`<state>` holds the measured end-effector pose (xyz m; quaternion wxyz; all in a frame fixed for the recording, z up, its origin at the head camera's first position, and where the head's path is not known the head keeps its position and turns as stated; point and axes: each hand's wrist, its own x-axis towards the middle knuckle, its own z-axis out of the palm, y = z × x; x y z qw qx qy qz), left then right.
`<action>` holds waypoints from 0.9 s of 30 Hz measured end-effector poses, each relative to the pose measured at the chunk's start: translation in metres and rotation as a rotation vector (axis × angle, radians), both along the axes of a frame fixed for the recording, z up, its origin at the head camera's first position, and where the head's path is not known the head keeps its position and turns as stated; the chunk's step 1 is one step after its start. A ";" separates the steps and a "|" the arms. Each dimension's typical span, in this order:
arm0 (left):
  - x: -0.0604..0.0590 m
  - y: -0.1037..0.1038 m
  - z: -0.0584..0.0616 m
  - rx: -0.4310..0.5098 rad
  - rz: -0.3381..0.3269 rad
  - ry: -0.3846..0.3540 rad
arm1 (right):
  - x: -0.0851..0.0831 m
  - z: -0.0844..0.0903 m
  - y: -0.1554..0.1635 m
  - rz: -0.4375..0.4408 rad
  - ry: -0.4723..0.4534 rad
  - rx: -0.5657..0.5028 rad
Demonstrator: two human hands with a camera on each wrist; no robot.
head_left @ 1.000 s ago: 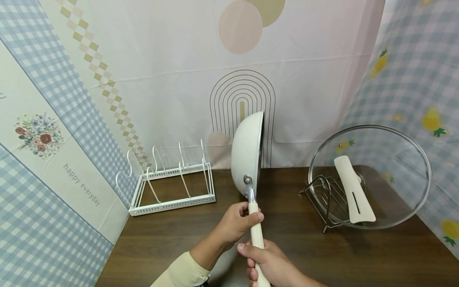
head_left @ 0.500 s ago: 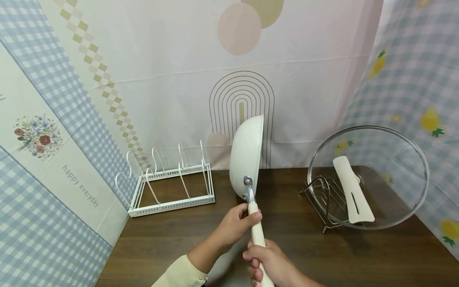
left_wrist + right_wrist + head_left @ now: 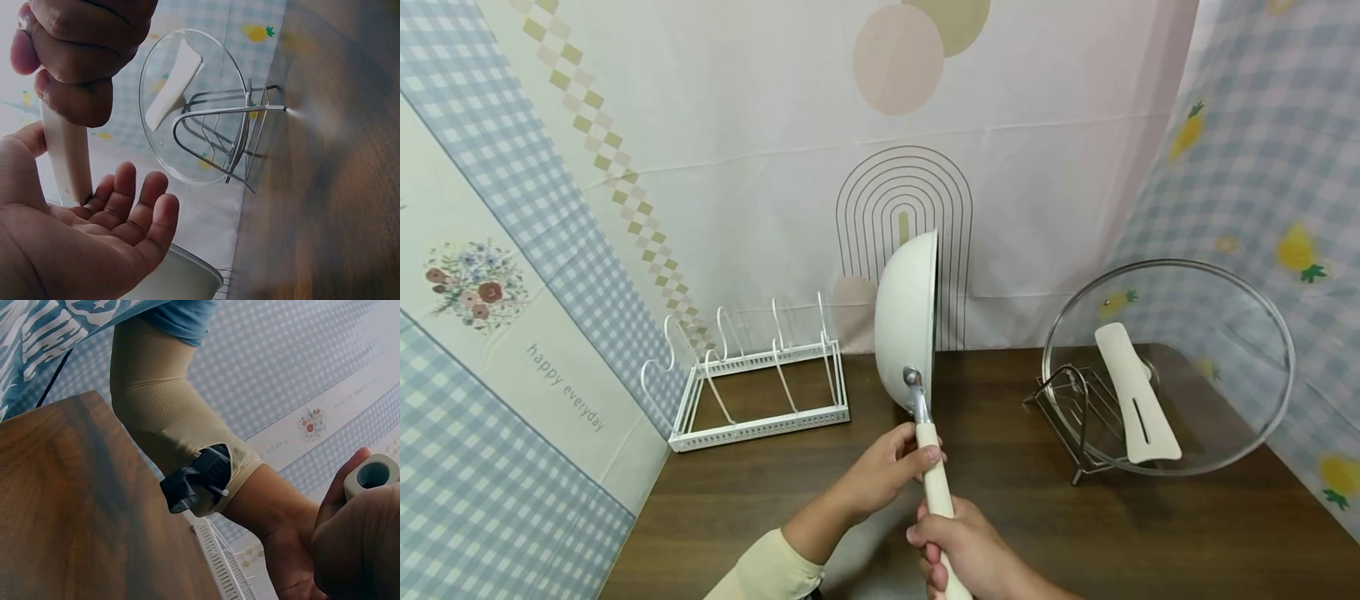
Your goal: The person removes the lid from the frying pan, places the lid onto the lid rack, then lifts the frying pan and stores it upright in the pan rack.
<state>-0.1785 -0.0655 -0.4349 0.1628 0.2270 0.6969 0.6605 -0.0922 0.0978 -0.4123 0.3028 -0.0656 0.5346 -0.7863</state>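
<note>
A white wok [image 3: 904,321] stands on its side in the middle of the head view, its open face turned right and its round outside turned left. Its cream handle [image 3: 936,483] points toward me. Near the metal joint, my left hand [image 3: 883,473] holds the handle with the thumb laid over it. In the left wrist view the fingers [image 3: 134,206] of that hand are only loosely bent. Lower down, my right hand [image 3: 966,546] grips the handle with curled fingers. The right wrist view shows the hollow handle end [image 3: 350,485] sticking out of the right fist.
On the left of the brown table [image 3: 722,517] stands a white wire rack [image 3: 760,430] with upright loops. To the right, a dark metal stand [image 3: 1084,433] bears a large glass lid [image 3: 1225,375] with a long cream grip [image 3: 1138,400]. Patterned cloths [image 3: 1060,167] hang behind and at both sides.
The wok has shifted slightly to the left, with both hands still on its handle. My right hand sits a little lower on the handle than one second ago.
</note>
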 end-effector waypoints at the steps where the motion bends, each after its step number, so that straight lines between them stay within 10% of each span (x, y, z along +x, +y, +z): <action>1: 0.000 0.000 0.001 0.003 0.003 0.005 | 0.000 0.000 0.000 0.000 0.005 0.004; 27: -0.003 -0.002 0.010 0.046 0.028 0.137 | -0.005 0.013 0.003 0.066 -0.014 -0.124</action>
